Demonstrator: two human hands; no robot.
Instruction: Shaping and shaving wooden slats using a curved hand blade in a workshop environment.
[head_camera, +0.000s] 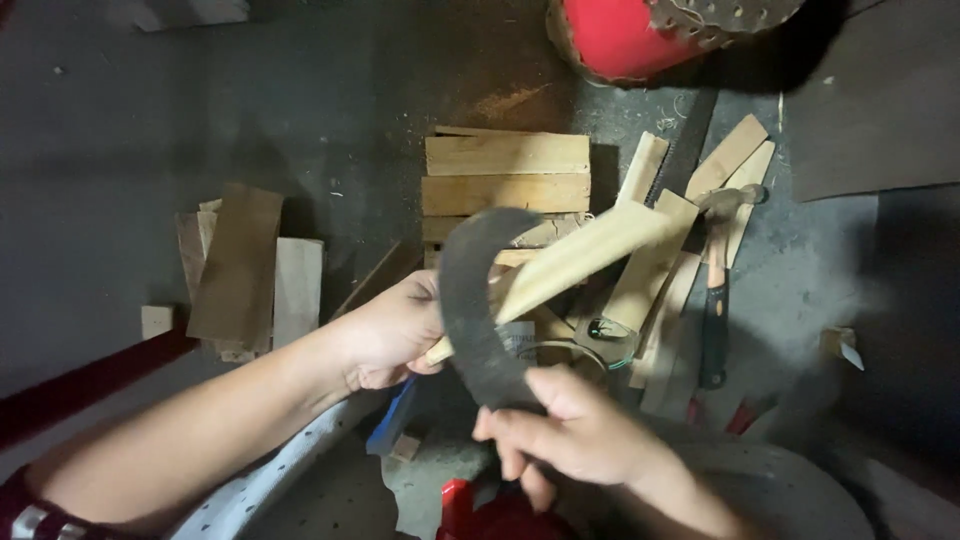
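Left hand (392, 335) grips wood stick (570, 262), right hand (570, 435) holds curved blade (478, 300): a slip off the grain could cut the left fingers.

Bare grey floor (110, 150) lies open to the far left. Ahead, a stack of wooden planks (506, 175), scattered wood strips (690, 230), a hammer (716, 300) and a red drum (625, 35) crowd the ground; loose boards (240, 265) block the left
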